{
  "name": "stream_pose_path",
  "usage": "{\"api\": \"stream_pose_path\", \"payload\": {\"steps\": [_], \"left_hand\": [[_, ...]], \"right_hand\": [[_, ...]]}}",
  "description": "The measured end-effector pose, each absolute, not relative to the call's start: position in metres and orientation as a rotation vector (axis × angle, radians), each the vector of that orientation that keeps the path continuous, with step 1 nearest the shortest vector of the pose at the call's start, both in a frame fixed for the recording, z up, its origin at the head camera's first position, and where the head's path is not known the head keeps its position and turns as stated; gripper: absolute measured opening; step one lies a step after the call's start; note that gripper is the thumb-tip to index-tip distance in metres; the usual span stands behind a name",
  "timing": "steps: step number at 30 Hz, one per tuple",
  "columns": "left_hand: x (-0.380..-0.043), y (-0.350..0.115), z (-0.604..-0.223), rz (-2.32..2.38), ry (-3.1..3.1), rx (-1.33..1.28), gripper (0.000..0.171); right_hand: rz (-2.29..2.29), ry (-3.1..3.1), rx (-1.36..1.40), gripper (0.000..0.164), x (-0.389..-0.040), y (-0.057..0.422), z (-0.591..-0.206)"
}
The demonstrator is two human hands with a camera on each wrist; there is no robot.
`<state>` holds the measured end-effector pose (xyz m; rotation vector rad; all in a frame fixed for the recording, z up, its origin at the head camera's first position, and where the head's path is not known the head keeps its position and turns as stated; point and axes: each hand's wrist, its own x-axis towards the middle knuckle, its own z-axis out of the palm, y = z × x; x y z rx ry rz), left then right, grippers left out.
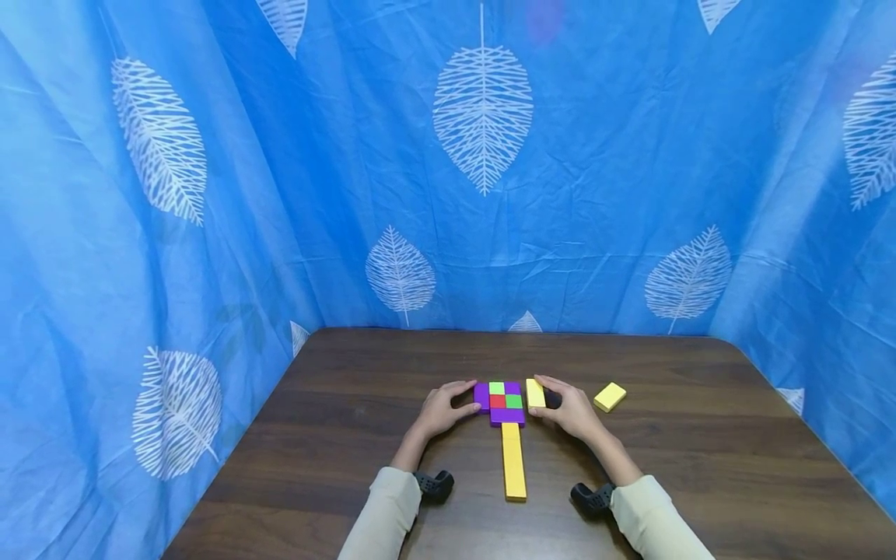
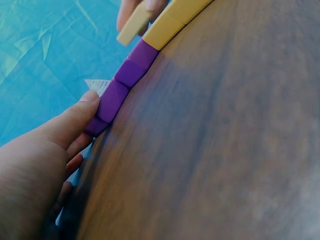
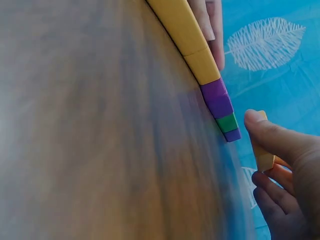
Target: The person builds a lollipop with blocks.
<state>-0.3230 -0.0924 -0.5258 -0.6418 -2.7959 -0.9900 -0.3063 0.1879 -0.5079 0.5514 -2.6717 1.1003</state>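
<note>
Small coloured blocks lie joined in a flat square on the table: green [image 1: 496, 387] and red [image 1: 498, 401] pieces in the middle, purple ones around them. My left hand [image 1: 439, 410] pinches the left purple block [image 1: 481, 397], thumb at its near end and fingertips at its far end. On the right, my right hand [image 1: 574, 408] grips a yellow block [image 1: 535, 393] between thumb and fingers. In the right wrist view this yellow block [image 3: 263, 150] is raised, with a gap to the square. A long yellow strip [image 1: 514, 467], with a seam across it, runs from the square's near side towards me.
Another yellow block [image 1: 610, 397] lies loose to the right of my right hand. The brown wooden table [image 1: 315, 467] ends at a blue curtain [image 1: 546, 257] with white leaf prints, which hangs behind it and on both sides. Black wrist bands [image 1: 435, 486] sit at my sleeves.
</note>
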Motion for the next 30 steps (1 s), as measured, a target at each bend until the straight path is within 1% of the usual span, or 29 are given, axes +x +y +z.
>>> {"api": "stream_pose_path", "payload": {"steps": [11,26,30], "left_hand": [[-0.322,-0.091,-0.525,-0.995,-2.802,-0.633,0.055],[-0.322,-0.092,-0.525,-0.973,-2.791,-0.644,0.055],[-0.322,-0.093,-0.525,-0.966,-2.784,-0.649,0.055]], "right_hand": [[1.098,-2.698,0.556,0.069,-0.313,0.185,-0.520],[1.120,-2.733,0.568,0.075,-0.311,0.184,-0.522],[1.118,-2.733,0.568,0.073,-0.311,0.184,-0.523]]}}
